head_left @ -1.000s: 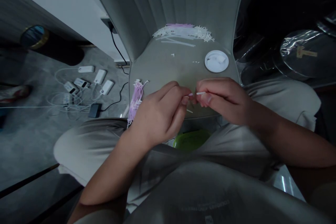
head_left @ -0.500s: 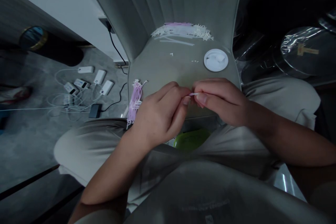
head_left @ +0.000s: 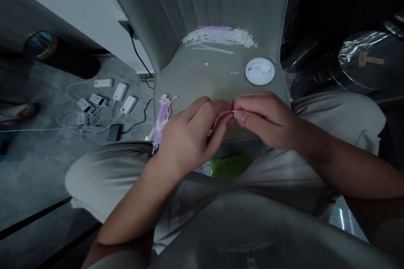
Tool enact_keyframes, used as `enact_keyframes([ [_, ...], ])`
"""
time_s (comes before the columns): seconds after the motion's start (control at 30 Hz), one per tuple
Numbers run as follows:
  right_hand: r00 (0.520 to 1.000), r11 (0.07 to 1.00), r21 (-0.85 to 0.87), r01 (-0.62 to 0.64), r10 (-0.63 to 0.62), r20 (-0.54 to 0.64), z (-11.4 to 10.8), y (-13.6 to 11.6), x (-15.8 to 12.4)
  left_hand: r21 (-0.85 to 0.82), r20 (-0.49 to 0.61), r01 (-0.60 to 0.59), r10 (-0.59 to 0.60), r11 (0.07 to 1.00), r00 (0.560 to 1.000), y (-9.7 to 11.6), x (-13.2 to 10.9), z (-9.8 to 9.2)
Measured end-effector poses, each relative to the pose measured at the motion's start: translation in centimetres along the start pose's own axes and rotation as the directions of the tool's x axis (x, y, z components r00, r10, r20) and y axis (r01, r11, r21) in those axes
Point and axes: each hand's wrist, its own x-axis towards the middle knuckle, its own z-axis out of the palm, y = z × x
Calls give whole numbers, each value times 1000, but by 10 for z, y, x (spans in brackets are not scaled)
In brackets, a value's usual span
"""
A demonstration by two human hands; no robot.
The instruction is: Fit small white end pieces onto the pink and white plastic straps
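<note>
My left hand (head_left: 195,132) pinches a thin pinkish-white strip (head_left: 226,112) between thumb and forefinger over the front of the grey chair seat (head_left: 189,80). Close against it, my right hand (head_left: 263,117) grips the strip's pale right end, its fingertips nearly touching the left ones. Beside my left hand lies a bundle of purple strips (head_left: 163,118) with white ends. A pile of white and purple strips (head_left: 217,35) rests at the back of the seat. To the right is a round white dish (head_left: 260,72) with small pale pieces in it.
Small white bits (head_left: 206,64) lie mid-seat. On the floor at left are white power banks (head_left: 120,91), tangled cables and a black adapter (head_left: 114,133). A green object (head_left: 230,166) shows below the seat edge. Plastic-wrapped round items (head_left: 369,61) stand at right.
The fingers of my left hand have shifted along the strip, and more of it shows between thumb and forefinger. My right fingertips have moved slightly left, closer to the left ones.
</note>
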Motion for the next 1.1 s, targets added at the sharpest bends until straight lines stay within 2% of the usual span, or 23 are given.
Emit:
enact_keyframes([
  [0.3, 995, 998, -55, 32, -37, -87, 4, 3, 0, 12, -62, 18, -17, 1000, 998, 3, 0, 2],
  [0.43, 994, 1000, -14, 28, -29, -109, 5, 2, 0, -31, -68, 22, -24, 999, 997, 2, 0, 2],
  [0.7, 994, 998, 47, 41, -35, -105, 7, 2, 1, -146, 23, 39, -37, 989, 999, 3, -1, 1],
  [0.93, 988, 993, 73, 94, -84, -128, 8, 1, 1, -224, 8, 46, -46, 974, 999, 5, -1, 4],
  [1.1, 980, 986, 87, 143, -129, -153, 9, -1, 3, -295, -44, 38, -54, 955, 998, 10, 0, 7],
])
